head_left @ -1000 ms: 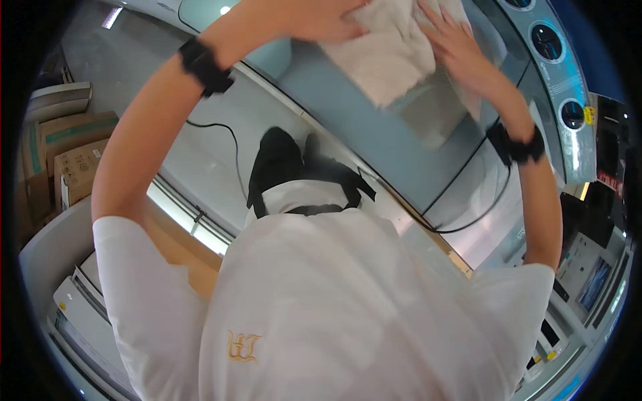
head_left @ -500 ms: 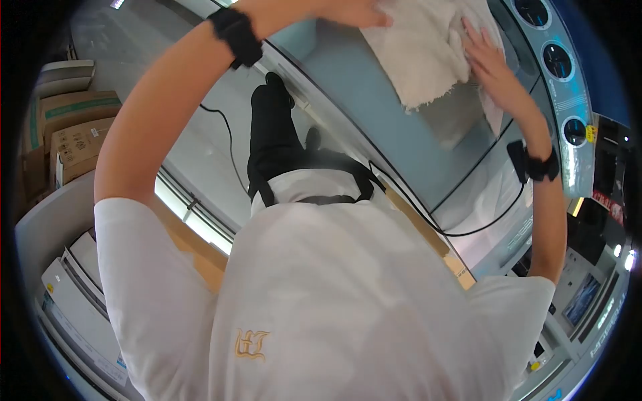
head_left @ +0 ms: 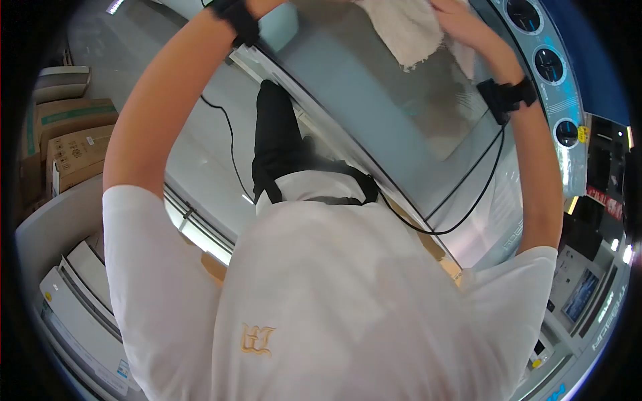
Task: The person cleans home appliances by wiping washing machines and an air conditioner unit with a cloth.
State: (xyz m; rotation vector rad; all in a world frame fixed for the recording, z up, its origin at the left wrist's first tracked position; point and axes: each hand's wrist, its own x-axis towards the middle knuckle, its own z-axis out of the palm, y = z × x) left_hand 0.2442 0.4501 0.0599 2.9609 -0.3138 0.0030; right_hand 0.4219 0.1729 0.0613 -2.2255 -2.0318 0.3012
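A beige cloth with a frayed edge [head_left: 404,33] lies on the grey-blue glossy surface [head_left: 348,100] at the top. The back of my right hand [head_left: 461,23] rests at the cloth's right side, its fingers cut off by the upper frame edge. My left forearm [head_left: 150,110] reaches up past the top edge, so my left hand is out of sight. A black band [head_left: 235,19] is on the left wrist and another black band with a small box [head_left: 505,99] on the right, with a black cable [head_left: 468,224] trailing from it.
A curved panel with round dials [head_left: 548,65] borders the surface on the right. Cardboard boxes [head_left: 80,157] and white appliances [head_left: 80,314] stand at the left. My dark-clothed leg [head_left: 277,127] is beside the surface's edge. Another cable [head_left: 232,147] lies on the floor.
Both hands and the cloth have shifted up in view, and my left hand has left the frame. More of the surface below the cloth now shows.
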